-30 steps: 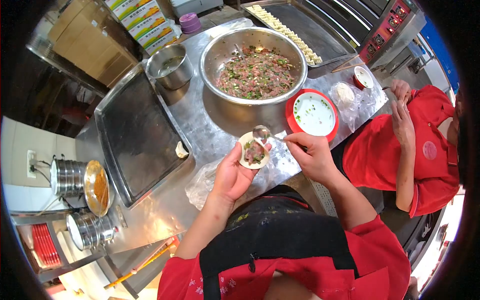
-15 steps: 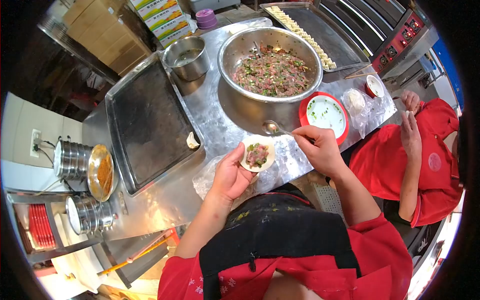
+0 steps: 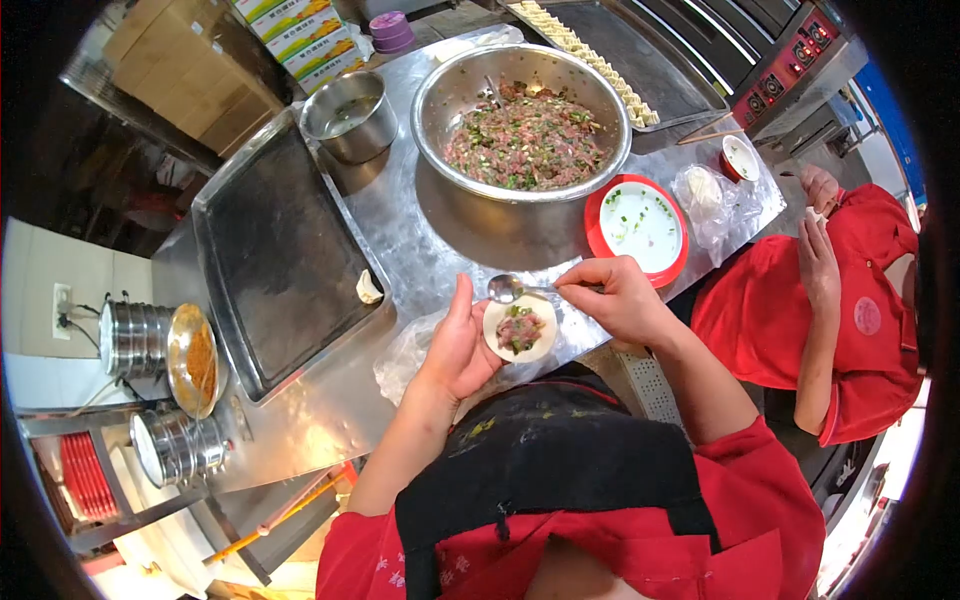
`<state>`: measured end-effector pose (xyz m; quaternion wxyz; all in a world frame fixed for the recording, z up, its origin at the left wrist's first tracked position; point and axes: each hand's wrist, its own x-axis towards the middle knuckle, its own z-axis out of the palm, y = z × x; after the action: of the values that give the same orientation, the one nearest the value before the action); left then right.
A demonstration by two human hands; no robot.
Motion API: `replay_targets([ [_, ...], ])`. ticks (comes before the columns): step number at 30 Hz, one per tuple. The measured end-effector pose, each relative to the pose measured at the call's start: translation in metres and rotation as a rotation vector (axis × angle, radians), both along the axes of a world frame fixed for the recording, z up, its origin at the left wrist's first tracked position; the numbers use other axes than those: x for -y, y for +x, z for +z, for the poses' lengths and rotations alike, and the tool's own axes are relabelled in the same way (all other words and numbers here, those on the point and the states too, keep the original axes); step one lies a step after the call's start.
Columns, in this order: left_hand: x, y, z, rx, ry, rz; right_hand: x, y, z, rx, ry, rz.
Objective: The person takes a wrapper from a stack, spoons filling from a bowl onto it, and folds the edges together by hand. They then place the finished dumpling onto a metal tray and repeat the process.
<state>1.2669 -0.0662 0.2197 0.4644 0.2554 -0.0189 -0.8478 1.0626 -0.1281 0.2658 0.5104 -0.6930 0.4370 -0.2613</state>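
Note:
On the fingers of my left hand (image 3: 458, 350) lies a round dumpling wrapper (image 3: 544, 345), its thumb raised beside it. Meat filling (image 3: 519, 327) with green bits sits in the middle of the wrapper. My right hand (image 3: 620, 299) pinches the handle of a metal spoon (image 3: 505, 289), whose bowl is just above the wrapper's far edge. Beyond the hands stands a large steel bowl (image 3: 430, 150) of meat and scallion filling with another utensil in it. A red-rimmed dish (image 3: 640, 240) with green bits lies near my right hand.
At left is a dark baking tray (image 3: 275, 270) with one folded dumpling (image 3: 368, 288). A steel pot (image 3: 350, 118) stands behind it. Rows of dumplings (image 3: 590, 60) line a far tray. A co-worker in a red shirt (image 3: 770, 310) is at right, near a plastic bag (image 3: 700, 190).
My right hand has moved left, bringing the spoon over the wrapper's far edge. The left thumb has lifted away from the wrapper. The whole view has shifted slightly.

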Motion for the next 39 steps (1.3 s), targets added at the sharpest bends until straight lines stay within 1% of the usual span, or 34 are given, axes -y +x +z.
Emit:
replay_targets([
  [2, 0.0, 0.0, -0.002, 0.03, 0.016, -0.021, 0.013, -0.012, -0.007, -0.116, -0.085, -0.062],
  [3, -0.001, 0.001, -0.003, 0.067, 0.031, -0.04, 0.019, -0.015, -0.007, -0.148, -0.164, -0.113],
  [4, 0.0, 0.001, -0.004, 0.065, 0.027, -0.041, 0.025, -0.018, -0.005, -0.15, -0.169, -0.115],
  [6, 0.002, 0.001, -0.011, 0.067, 0.096, 0.06, 0.041, -0.021, 0.0, -0.235, -0.355, -0.262],
  [7, 0.002, 0.005, -0.016, -0.032, 0.037, 0.063, 0.056, -0.022, -0.005, -0.288, -0.5, -0.283],
  [8, 0.002, 0.005, -0.017, -0.031, 0.03, 0.065, 0.072, -0.019, -0.008, -0.285, -0.507, -0.283],
  [10, 0.003, 0.005, -0.017, -0.075, 0.038, 0.171, 0.103, -0.01, -0.013, -0.423, -0.73, -0.275],
  [11, 0.002, 0.007, -0.016, -0.104, 0.019, 0.203, 0.118, -0.003, -0.018, -0.42, -0.733, -0.273],
  [12, 0.002, 0.008, -0.015, -0.102, 0.017, 0.208, 0.133, 0.005, -0.024, -0.586, -0.741, -0.199],
  [13, 0.002, 0.009, -0.013, -0.109, 0.007, 0.278, 0.146, 0.013, -0.03, -0.749, -0.747, -0.122],
  [14, 0.003, 0.01, -0.011, -0.117, -0.004, 0.353, 0.157, 0.021, -0.032, -0.741, -0.751, -0.115],
  [16, 0.004, 0.013, 0.0, -0.085, 0.016, 0.405, 0.174, 0.039, -0.04, -0.945, -0.671, 0.076],
  [17, 0.005, 0.014, 0.004, -0.122, -0.013, 0.419, 0.184, 0.044, -0.056, -0.961, -0.637, 0.108],
  [18, 0.004, 0.015, 0.007, -0.16, -0.041, 0.434, 0.185, 0.049, -0.056, -0.951, -0.637, 0.128],
  [21, 0.002, 0.02, 0.007, -0.172, -0.048, 0.483, 0.178, 0.061, -0.052, -1.081, -0.587, 0.251],
  [22, 0.001, 0.021, 0.007, -0.182, -0.065, 0.503, 0.171, 0.06, -0.047, -1.074, -0.596, 0.27],
  [24, 0.0, 0.022, 0.01, -0.185, -0.065, 0.556, 0.147, 0.056, -0.032, -0.659, -1.21, 0.085],
  [26, -0.003, 0.023, 0.011, -0.229, -0.119, 0.574, 0.107, 0.063, -0.007, -0.328, -0.93, 0.191],
  [28, -0.002, 0.022, 0.017, -0.202, -0.115, 0.586, 0.063, 0.067, 0.0, -0.045, -0.934, 0.44],
  [30, -0.003, 0.019, 0.02, -0.153, -0.219, 0.492, 0.03, 0.074, 0.007, 0.014, -0.935, 0.533],
  [31, -0.005, 0.017, 0.028, -0.118, -0.255, 0.451, 0.023, 0.076, 0.008, 0.022, -0.98, 0.542],
  [35, -0.011, 0.011, 0.039, -0.082, -0.22, 0.459, 0.015, 0.078, 0.009, -0.005, -1.062, 0.538],
  [37, -0.013, 0.01, 0.043, -0.106, -0.178, 0.466, 0.012, 0.075, 0.01, -0.077, -1.213, 0.541],
  [38, -0.014, 0.012, 0.039, -0.105, -0.18, 0.466, 0.01, 0.074, 0.011, -0.076, -1.214, 0.54],
  [39, -0.014, 0.014, 0.033, -0.109, -0.187, 0.482, 0.007, 0.073, 0.012, -0.081, -1.138, 0.529],
])
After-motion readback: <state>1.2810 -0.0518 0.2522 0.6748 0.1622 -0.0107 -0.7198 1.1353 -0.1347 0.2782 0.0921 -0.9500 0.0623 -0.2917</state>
